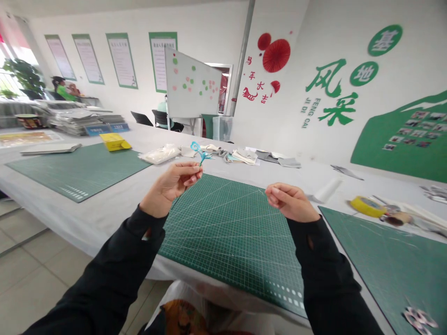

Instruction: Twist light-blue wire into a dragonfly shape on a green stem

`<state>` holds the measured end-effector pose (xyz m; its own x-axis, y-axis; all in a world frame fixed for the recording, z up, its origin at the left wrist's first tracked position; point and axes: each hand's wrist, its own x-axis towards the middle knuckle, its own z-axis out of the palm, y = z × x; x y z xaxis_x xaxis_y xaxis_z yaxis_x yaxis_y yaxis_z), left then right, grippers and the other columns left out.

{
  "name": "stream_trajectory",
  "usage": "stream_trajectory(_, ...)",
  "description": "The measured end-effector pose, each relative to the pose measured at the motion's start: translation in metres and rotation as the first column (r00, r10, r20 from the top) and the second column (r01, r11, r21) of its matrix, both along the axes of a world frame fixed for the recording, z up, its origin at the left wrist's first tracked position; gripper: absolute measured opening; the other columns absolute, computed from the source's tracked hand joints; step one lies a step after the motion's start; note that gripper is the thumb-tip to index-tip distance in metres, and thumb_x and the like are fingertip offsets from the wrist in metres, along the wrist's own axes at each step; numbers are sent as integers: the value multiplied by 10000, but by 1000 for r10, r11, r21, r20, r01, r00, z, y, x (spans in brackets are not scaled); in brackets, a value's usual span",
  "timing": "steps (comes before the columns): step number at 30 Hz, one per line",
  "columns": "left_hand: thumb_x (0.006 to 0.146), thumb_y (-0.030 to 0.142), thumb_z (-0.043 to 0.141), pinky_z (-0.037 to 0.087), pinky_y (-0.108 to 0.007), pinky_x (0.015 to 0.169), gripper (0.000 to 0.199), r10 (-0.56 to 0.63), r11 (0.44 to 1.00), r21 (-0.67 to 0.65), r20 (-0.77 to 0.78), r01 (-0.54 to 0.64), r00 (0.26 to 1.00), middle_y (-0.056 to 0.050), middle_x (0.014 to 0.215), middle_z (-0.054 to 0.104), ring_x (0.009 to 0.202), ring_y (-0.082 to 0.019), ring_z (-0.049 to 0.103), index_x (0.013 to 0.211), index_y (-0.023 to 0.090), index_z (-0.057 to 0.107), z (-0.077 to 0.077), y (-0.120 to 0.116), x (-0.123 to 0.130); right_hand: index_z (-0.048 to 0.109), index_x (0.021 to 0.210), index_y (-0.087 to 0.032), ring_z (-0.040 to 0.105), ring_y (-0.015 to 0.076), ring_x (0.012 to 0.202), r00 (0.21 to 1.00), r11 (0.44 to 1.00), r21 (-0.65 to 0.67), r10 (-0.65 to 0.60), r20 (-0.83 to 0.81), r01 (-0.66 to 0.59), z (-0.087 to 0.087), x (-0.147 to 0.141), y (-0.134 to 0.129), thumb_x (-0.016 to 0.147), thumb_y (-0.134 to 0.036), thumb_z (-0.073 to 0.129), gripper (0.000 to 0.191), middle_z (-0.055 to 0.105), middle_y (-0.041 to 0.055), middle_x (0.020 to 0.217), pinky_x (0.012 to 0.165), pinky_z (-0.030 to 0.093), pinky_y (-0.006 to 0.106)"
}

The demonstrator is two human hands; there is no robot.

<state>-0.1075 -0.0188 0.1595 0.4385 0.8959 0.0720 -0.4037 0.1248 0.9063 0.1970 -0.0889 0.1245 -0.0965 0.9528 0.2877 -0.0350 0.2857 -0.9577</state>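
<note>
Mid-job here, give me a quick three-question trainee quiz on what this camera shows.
1. Which hand holds the small blue twisted piece?
2. True or false: the roll of yellow tape lies off the mat in front of the person.
3. What lies below the raised hands? A: a green cutting mat; B: a stack of papers; C: a yellow box.

Key: 1. The left hand. 2. True. 3. A.

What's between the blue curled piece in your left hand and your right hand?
In the head view, nothing stands in the air between the blue curled piece and the right hand; the green cutting mat lies below that stretch.
</note>
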Motion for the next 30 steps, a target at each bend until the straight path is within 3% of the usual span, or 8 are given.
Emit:
stream_trajectory(4,682,56,624,334,-79,374,31,8,999,-44,11,-8,1000,-38,611,562,424,-6,426,652,50,621,-15,10,-2,648,719,-240,293,105,499,989,983,145,-97,-111,112,20,12,-12,698,-374,673,138,328,-36,521,451,222,266)
stream_trajectory(8,700,37,591,338,-83,379,60,62,994,-93,-12,-63,998,-39,623,557,427,-7,416,650,59,615,-25,20,-9,604,684,-262,227,115,504,979,975,157,-133,-154,158,24,27,-16,705,-369,636,113,222,-44,544,436,173,261)
stream_trajectory(12,720,42,585,307,-94,351,76,54,995,-81,-137,-65,989,-57,643,579,440,-21,443,668,52,639,-33,24,-8,633,695,-224,238,102,480,980,976,95,-190,-62,195,16,19,-15,696,-351,636,127,271,-45,505,438,194,273)
stream_trajectory(17,732,74,623,274,-99,344,160,5,1000,-1,-188,-5,982,-45,628,601,388,0,378,876,49,687,-30,13,8,682,721,-160,288,71,444,982,989,38,-149,113,146,10,-6,-14,729,-352,635,199,383,-45,468,452,206,263)
stream_trajectory(24,748,106,622,233,-123,355,190,-267,964,-19,-30,266,963,-39,616,611,419,-10,397,917,63,698,-20,-21,43,685,776,-147,306,71,461,897,990,50,-138,419,129,17,-41,-18,762,-409,580,284,433,-38,498,453,221,238)
stream_trajectory(27,733,117,637,252,-133,373,94,-378,926,-29,-33,377,925,-76,665,654,414,-7,403,788,68,695,-23,-31,58,662,737,-153,338,77,486,894,990,89,-140,425,112,19,-55,-20,755,-416,575,278,512,-13,547,464,250,233)
stream_trajectory(30,700,113,652,281,-143,384,62,-392,920,-33,-45,391,919,-82,630,648,441,-31,452,656,71,662,-25,-37,67,638,707,-158,363,80,506,904,987,129,-144,403,100,21,-61,-21,762,-413,562,272,556,0,594,480,276,234)
